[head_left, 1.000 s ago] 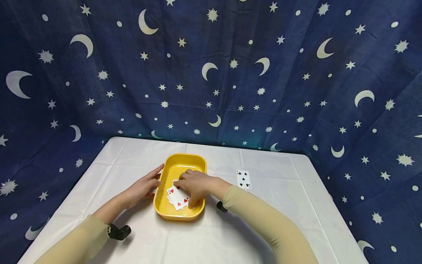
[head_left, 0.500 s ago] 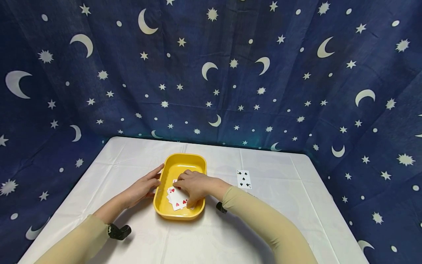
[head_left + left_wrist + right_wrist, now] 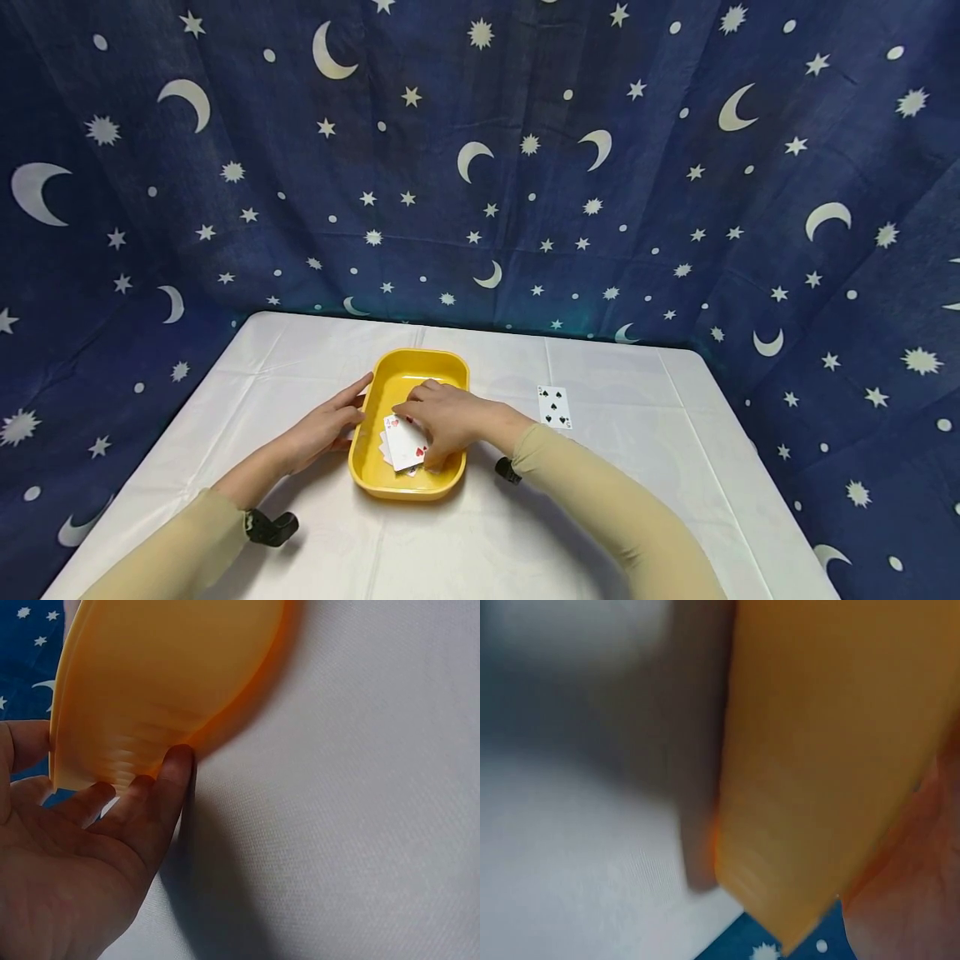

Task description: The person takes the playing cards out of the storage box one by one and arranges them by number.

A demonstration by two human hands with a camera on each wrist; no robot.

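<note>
A yellow plastic tray (image 3: pixel 408 493) stands on the white table, with a few overlapping playing cards at its near end. My right hand (image 3: pixel 452 419) reaches over the tray's right rim and pinches a heart playing card (image 3: pixel 404 445) between thumb and fingers, covering its right part. Under that card, edges of other cards (image 3: pixel 386 450) peek out. My left hand (image 3: pixel 321 432) rests against the left side of the tray, and in the left wrist view its fingertips touch the outer wall (image 3: pixel 172 682). The right wrist view shows mostly the tray's outer wall (image 3: pixel 817 750), hiding the cards.
A five of spades (image 3: pixel 554 407) lies face up on the table to the right of the tray. A white cloth (image 3: pixel 465 550) covers the tabletop. Behind the table hangs a dark blue curtain (image 3: pixel 420 275) with moons and stars.
The heart card under my right hand has turned slightly and shifted up and toward the hand, showing more card edges beneath. My left hand and the tray have stayed in place.
</note>
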